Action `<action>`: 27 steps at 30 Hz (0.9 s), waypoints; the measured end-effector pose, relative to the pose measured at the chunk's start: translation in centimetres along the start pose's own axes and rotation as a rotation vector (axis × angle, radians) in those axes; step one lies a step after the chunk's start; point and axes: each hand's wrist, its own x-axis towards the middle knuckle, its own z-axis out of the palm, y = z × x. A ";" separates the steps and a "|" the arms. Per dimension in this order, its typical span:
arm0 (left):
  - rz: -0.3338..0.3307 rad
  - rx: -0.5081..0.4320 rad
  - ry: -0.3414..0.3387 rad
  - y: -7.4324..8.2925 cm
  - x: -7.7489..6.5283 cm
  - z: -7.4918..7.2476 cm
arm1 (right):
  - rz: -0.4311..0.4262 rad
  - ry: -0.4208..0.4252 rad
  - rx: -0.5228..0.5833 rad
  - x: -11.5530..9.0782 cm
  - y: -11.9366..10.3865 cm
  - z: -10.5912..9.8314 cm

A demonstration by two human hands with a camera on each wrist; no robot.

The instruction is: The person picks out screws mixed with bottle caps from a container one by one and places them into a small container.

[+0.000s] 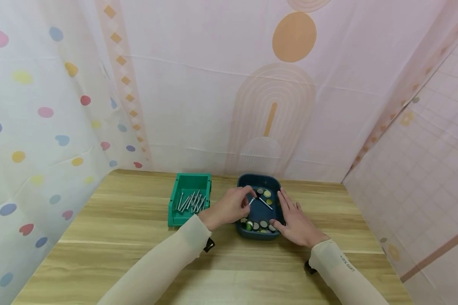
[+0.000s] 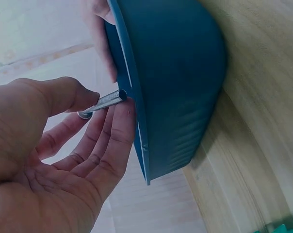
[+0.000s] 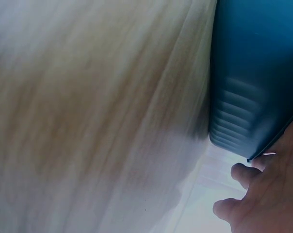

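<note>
Between thumb and fingers, my left hand (image 1: 230,206) pinches a silver metal bolt (image 2: 107,102), held at the left rim of a dark blue tub (image 1: 259,236). In the left wrist view the bolt's wide flat head lies under the thumb side. A second bolt (image 1: 265,203) lies slanted inside the tub. Small round discs that look like bottle caps (image 1: 263,223), grey, yellowish and green, lie along the tub's near and far ends. My right hand (image 1: 297,222) rests over the tub's right rim with its fingers extended, the thumb reaching over the near right corner.
Left of the tub stands a green bin (image 1: 170,214) holding several more silver bolts (image 1: 192,201). Both containers sit on a wood-grain table (image 1: 110,237). Patterned cloth (image 1: 198,106) hangs behind the table and on both sides.
</note>
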 end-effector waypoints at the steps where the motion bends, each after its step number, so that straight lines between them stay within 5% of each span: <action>1: -0.009 -0.010 0.007 0.0 -0.1 -0.1 | 0.000 0.001 -0.001 0.0 0.0 0.0; 27: -0.153 -0.130 0.123 -2.9 -2.7 -3.4 | 0.011 0.002 -0.024 0.3 0.5 0.2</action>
